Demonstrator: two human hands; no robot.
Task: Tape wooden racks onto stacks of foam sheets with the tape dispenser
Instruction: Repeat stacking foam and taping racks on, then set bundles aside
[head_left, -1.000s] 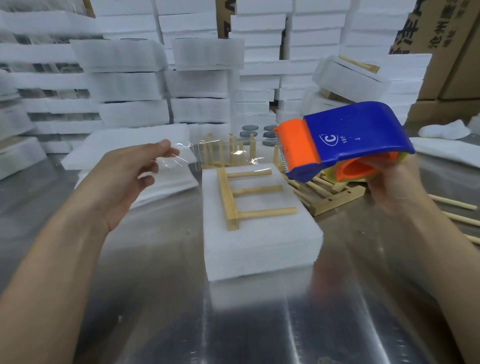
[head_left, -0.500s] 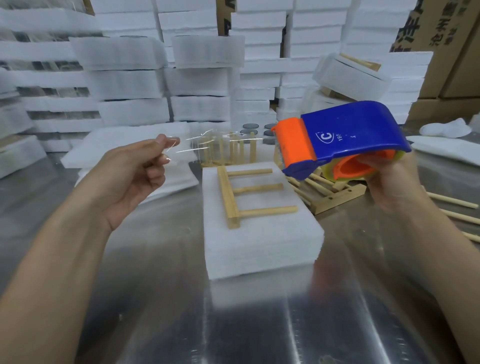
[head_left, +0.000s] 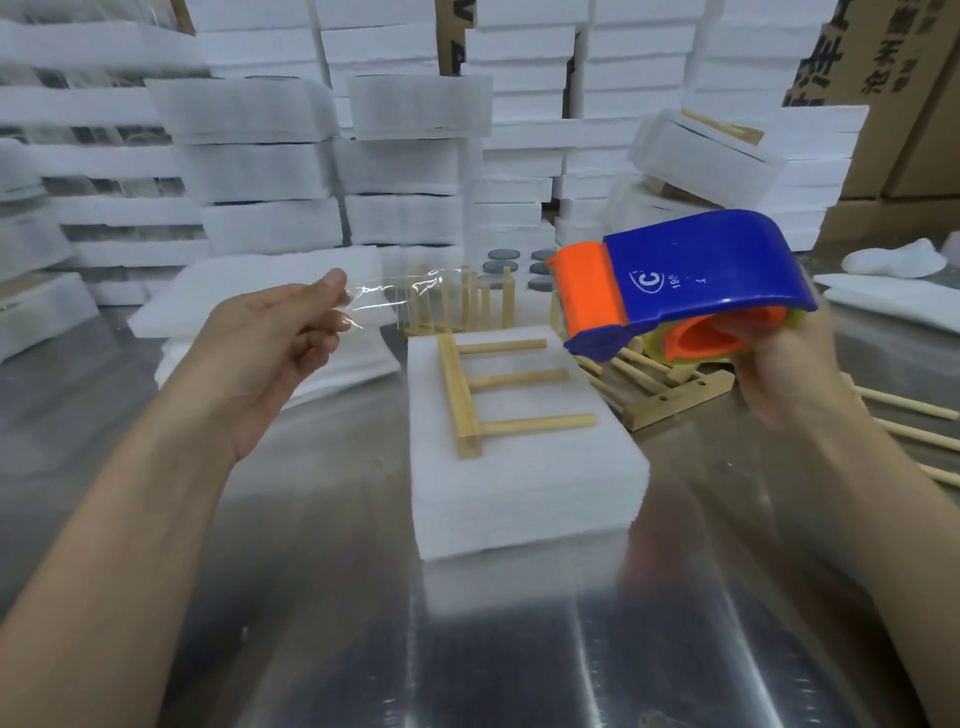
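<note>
A white stack of foam sheets (head_left: 524, 483) lies on the metal table (head_left: 322, 613) in the middle. On its top rests a wooden rack (head_left: 470, 387) with three pegs pointing right. My right hand (head_left: 789, 364) grips a blue and orange tape dispenser (head_left: 685, 280) in the air, above and to the right of the stack. My left hand (head_left: 280, 343) pinches the end of a clear tape strip (head_left: 400, 296), which stretches from the dispenser across to the left, above the far end of the stack.
More wooden racks (head_left: 670, 384) and loose dowels (head_left: 914, 415) lie at the right. Upright racks (head_left: 462, 301) stand behind the stack. Flat foam sheets (head_left: 249, 291) lie at the left. Foam bundles (head_left: 410, 156) and cardboard boxes (head_left: 893, 98) wall the back.
My left hand has closed its fingers on the tape end and pulled it a little to the left. The dispenser has dipped slightly in my right hand.
</note>
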